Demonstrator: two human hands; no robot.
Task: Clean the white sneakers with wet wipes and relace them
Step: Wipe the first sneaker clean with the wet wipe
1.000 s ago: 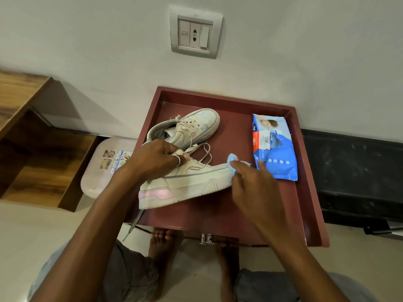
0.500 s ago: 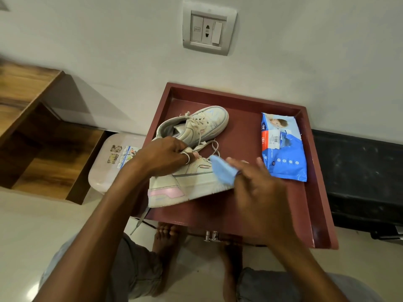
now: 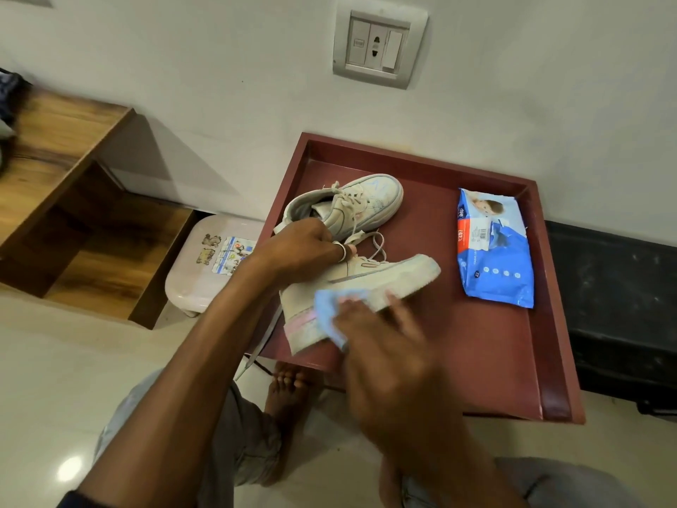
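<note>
While the near sneaker [image 3: 384,276] is tilted so that its sole edge faces the camera, it is gripped at the collar and tongue by the left hand [image 3: 304,251], fingers curled; a ring [image 3: 340,249] is noted on one finger. The toe is pointed right, and the heel with its pink patch lies at the near-left edge of the tray.

A blue wet wipe [image 3: 328,309] is held in the right hand [image 3: 388,357] and pressed against the sneaker's midsole near the heel. The wipe is folded round the edge of the hand. The hand is motion-blurred, so the thumb cannot be made out.

Contents of the maroon tray [image 3: 476,361]:
- Near sneaker, as above, loosely laced, with lace loops standing by the left hand.
- Far sneaker [image 3: 362,203], upright, laced, toe right, just behind the near one and touching the left hand.
- Wet wipes pack [image 3: 492,251], blue, lying flat near the right wall, well apart from both sneakers.

One lace end [image 3: 263,339] is seen hanging over the tray's near-left edge.

Outside the tray: a beige plastic stool [image 3: 198,273] with stickers just to the left; a wooden shelf unit [image 3: 73,214] further left; a wall socket [image 3: 379,45] above; a bare foot [image 3: 289,390] on the floor below the tray's near edge.
</note>
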